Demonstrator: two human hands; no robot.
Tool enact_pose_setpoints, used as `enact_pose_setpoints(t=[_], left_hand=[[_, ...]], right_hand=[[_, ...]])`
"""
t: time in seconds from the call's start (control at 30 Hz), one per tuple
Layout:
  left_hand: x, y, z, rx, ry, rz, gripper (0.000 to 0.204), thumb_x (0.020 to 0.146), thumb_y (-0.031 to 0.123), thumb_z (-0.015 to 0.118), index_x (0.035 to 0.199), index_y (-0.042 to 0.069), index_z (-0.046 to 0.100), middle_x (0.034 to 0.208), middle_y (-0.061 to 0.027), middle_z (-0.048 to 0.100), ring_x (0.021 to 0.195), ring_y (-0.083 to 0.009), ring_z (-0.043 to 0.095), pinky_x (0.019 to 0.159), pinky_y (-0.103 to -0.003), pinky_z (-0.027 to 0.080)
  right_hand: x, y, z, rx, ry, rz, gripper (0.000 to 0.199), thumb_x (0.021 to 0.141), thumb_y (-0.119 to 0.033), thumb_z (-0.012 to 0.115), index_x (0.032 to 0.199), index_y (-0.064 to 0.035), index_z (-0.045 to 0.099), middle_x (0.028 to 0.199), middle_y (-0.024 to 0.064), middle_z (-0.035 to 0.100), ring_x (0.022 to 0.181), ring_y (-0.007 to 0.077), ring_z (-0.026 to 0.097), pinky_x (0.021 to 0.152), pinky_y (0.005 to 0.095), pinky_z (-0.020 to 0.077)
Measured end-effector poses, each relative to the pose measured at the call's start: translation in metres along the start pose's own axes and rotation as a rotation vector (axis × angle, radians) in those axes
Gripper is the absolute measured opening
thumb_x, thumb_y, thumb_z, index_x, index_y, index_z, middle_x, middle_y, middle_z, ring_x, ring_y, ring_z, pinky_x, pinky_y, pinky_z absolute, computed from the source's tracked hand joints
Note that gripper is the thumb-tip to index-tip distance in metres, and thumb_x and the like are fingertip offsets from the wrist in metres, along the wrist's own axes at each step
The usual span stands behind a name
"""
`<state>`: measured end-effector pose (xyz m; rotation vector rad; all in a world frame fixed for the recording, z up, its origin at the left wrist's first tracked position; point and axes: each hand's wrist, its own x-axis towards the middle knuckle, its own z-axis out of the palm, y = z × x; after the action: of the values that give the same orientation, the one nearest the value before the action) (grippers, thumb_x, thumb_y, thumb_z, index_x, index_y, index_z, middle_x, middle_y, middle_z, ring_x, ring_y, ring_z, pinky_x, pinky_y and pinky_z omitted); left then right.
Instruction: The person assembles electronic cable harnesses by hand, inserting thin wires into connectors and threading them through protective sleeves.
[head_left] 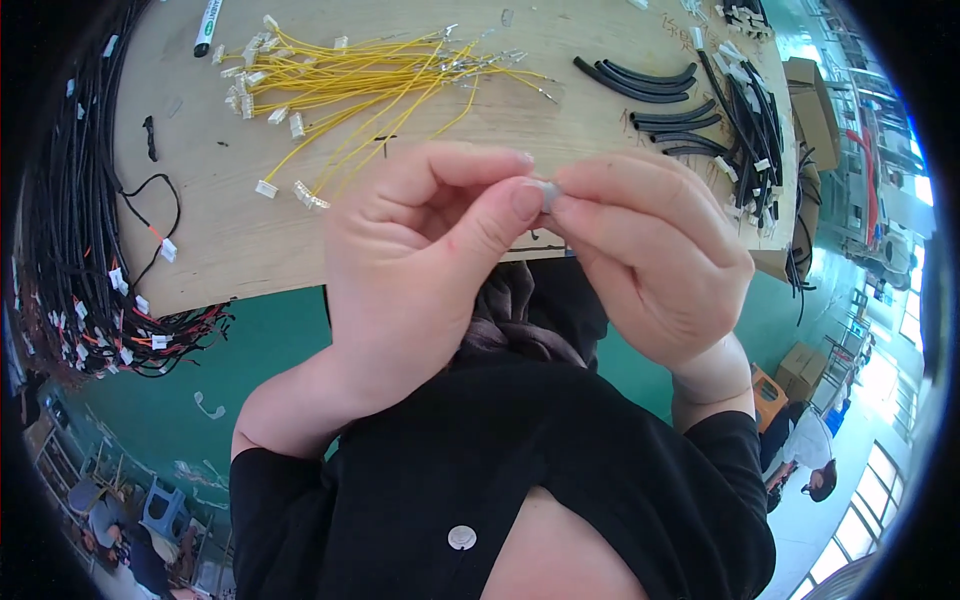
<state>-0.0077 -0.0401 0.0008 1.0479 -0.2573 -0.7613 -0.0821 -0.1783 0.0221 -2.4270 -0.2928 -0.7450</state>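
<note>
Right hand point(665, 240) pinches small pale piece point(549, 196), fingertips together on it, above wooden table point(240, 225), near edge. Left hand point(400, 250): thumb tip at the piece; cannot tell whether gripping. Yellow wires point(370, 76) beyond, black tubes point(632, 90) right.

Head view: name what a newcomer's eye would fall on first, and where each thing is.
The bare left hand and bare right hand meet mid-picture at a small whitish piece. Beyond them, thin yellow wires with whitish connectors fan out on the pale wooden table. Along its left side hangs a thick mass of long black cables with small white tags.
</note>
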Motion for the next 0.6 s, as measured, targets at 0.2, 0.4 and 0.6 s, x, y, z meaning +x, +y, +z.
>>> enact_pose_setpoints(t=[0.2,0.4,0.6], left_hand=[[-0.007,-0.001,-0.006,-0.036,-0.074,-0.159,0.018,0.078,0.002,0.054,0.095,-0.003,0.053,0.083,-0.0092,0.059,0.072,-0.0117,0.056,0.066,-0.021,0.045],[-0.003,-0.004,-0.063,1.469,0.131,0.644,0.03,0.069,0.013,0.063,0.095,0.002,0.054,0.085,-0.0105,0.055,0.081,-0.0251,0.052,0.071,-0.033,0.04],[0.011,0.001,-0.068,1.644,0.12,0.537,0.026,0.067,0.013,0.063,0.089,0.002,0.054,0.082,-0.0088,0.051,0.081,-0.0254,0.047,0.072,-0.034,0.037]], right_hand=[[-0.007,-0.003,-0.009,0.264,-0.078,0.487,0.01,0.066,0.002,0.06,0.076,0.0006,0.058,0.077,0.0075,0.056,0.063,0.0129,0.054,0.054,0.0221,0.0439],[-0.025,0.076,-0.059,0.038,0.154,1.025,0.015,0.074,-0.003,0.056,0.088,0.0031,0.057,0.08,0.005,0.057,0.069,0.0082,0.052,0.063,0.0185,0.0419],[-0.044,0.126,-0.072,-0.13,0.347,0.893,0.021,0.076,-0.008,0.056,0.096,-0.0002,0.056,0.081,0.0035,0.059,0.072,0.0085,0.053,0.065,0.0202,0.0421]])
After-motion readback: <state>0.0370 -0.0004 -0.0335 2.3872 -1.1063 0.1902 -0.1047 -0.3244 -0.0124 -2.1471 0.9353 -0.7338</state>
